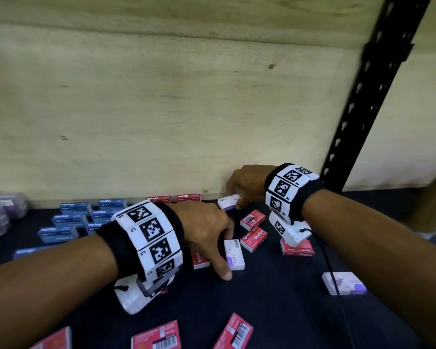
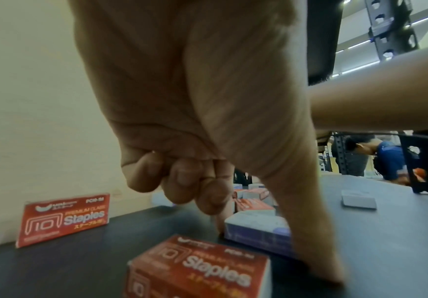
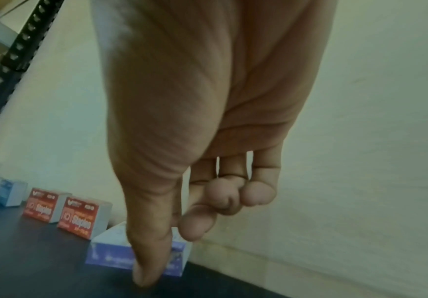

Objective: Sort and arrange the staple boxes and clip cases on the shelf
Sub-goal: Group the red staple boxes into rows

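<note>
My left hand [image 1: 227, 250] pinches a white and purple staple box [image 1: 234, 254] lying flat on the dark shelf [image 1: 262, 303], thumb on its near side and index finger on the far side. In the left wrist view the thumb [image 2: 309, 221] runs down the side of that box [image 2: 256, 225]. My right hand [image 1: 237, 197] holds a second white and purple box [image 1: 228, 202] at the wooden back wall, low on the shelf. In the right wrist view the thumb [image 3: 151, 252] crosses this box [image 3: 108, 254]. Two red staple boxes [image 1: 159, 199] stand against the wall.
Loose red staple boxes [image 1: 253, 239] lie around both hands and at the front edge [image 1: 156, 336]. Blue boxes [image 1: 72, 219] sit in rows at the left, with clear clip cases [image 1: 3, 210] beyond. Another white and purple box [image 1: 342, 283] lies right. A black upright [image 1: 363, 102] stands at the right.
</note>
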